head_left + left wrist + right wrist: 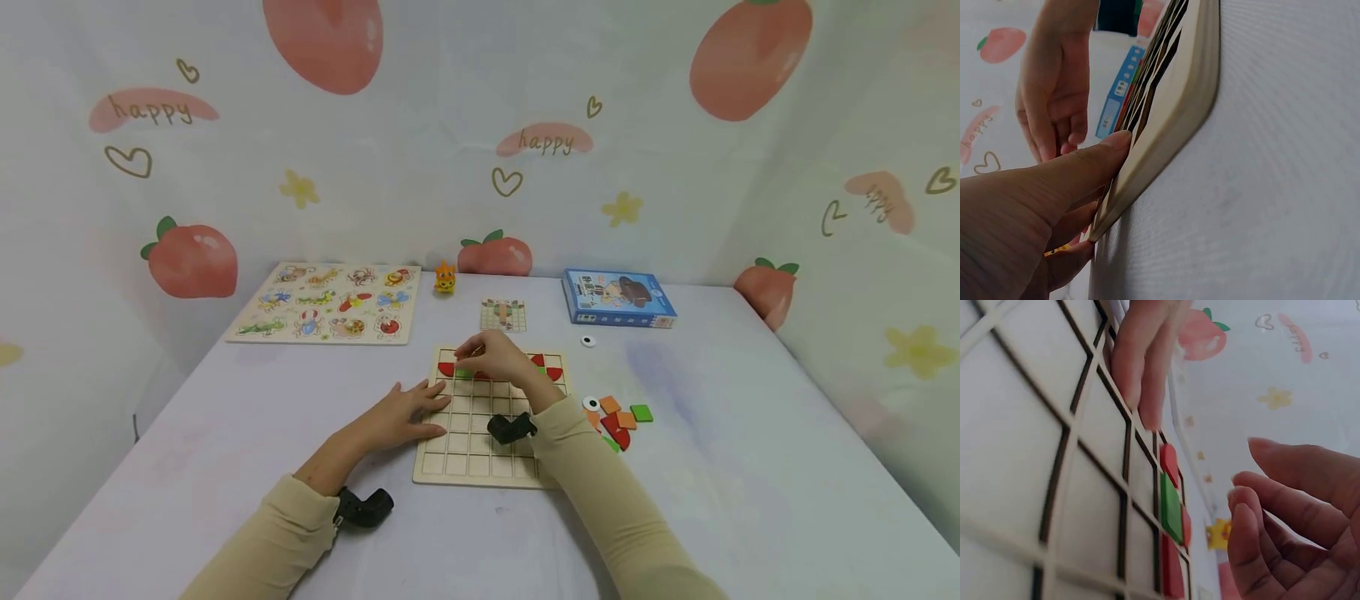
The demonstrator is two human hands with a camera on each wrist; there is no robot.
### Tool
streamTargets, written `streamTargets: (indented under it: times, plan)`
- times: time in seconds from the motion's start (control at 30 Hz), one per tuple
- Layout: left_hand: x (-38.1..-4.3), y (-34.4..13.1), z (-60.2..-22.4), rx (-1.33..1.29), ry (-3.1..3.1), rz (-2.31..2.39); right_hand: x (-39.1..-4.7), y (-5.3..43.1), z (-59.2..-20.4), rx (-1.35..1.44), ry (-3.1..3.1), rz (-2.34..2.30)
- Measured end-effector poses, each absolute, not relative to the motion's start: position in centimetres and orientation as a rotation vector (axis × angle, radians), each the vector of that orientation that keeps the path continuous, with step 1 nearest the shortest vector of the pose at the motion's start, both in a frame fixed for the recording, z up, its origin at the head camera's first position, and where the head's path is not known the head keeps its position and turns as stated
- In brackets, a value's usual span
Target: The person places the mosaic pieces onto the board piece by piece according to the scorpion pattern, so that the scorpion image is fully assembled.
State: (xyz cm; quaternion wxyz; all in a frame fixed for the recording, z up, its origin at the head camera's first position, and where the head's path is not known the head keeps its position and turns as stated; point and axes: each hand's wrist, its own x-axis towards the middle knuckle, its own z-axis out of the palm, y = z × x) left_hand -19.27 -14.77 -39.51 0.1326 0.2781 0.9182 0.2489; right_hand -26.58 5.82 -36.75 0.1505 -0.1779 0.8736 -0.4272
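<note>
A wooden grid board (468,467) lies on the table. My left hand (408,414) rests at its left edge with fingers spread; in the left wrist view the thumb (1094,164) touches the rim. My right hand (495,357) hovers over the board's far rows. In the right wrist view its thumb and fingertips stand apart with nothing between them. Below it sit a red rounded piece (1170,464), a green square (1172,509) and another red piece (1172,569). More red pieces (554,373) lie at the far right of the board, partly hidden by the hand.
Right of the board lie loose orange, red and green pieces (641,413) and white eye discs (588,342). Behind it stand a patterned card (503,315), a blue box (618,298), an orange toy figure (445,277) and an insect puzzle board (326,302).
</note>
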Motion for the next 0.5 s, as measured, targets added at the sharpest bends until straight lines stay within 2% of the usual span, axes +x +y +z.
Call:
streamTargets:
  times: [0.5]
  plan:
    - [-19.3,-14.7,-39.9,0.796,2.664,0.733,-24.3,12.7,-34.0,-0.625,2.545,-1.159]
